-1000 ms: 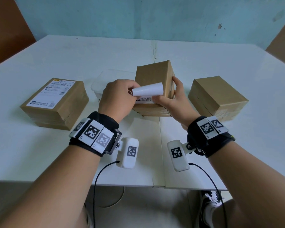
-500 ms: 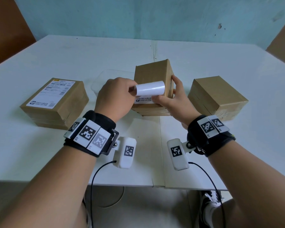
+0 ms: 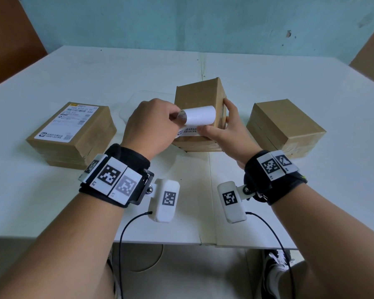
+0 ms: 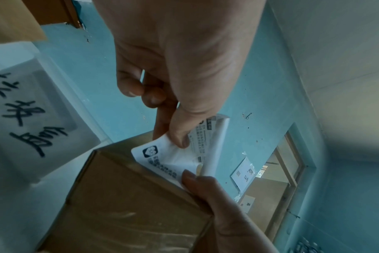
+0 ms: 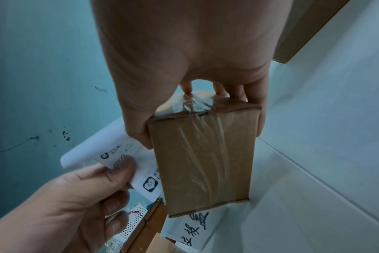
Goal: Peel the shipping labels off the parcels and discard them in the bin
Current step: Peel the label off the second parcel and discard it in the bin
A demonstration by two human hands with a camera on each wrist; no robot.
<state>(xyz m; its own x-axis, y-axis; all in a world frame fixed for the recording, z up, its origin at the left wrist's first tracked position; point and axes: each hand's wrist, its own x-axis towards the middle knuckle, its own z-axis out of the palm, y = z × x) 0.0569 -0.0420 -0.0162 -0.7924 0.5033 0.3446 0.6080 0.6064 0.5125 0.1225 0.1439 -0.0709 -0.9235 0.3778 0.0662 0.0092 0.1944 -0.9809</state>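
Observation:
A brown cardboard parcel stands tilted at the table's middle. My right hand grips it, thumb on the front edge, fingers along its right side; the same parcel fills the right wrist view. My left hand pinches the white shipping label, which curls back over itself. Only the label's lower strip still sticks to the box. In the left wrist view the thumb presses the peeled label against the fingers. A second parcel at the left carries a full label.
A third parcel with no label on its visible faces sits at the right. A clear plastic bin stands behind my left hand, with a handwritten sign on it. The white table extends toward me.
My left hand has drawn the label a little further toward me and left, so less of it sticks to the box. The right hand has kept its hold on the parcel.

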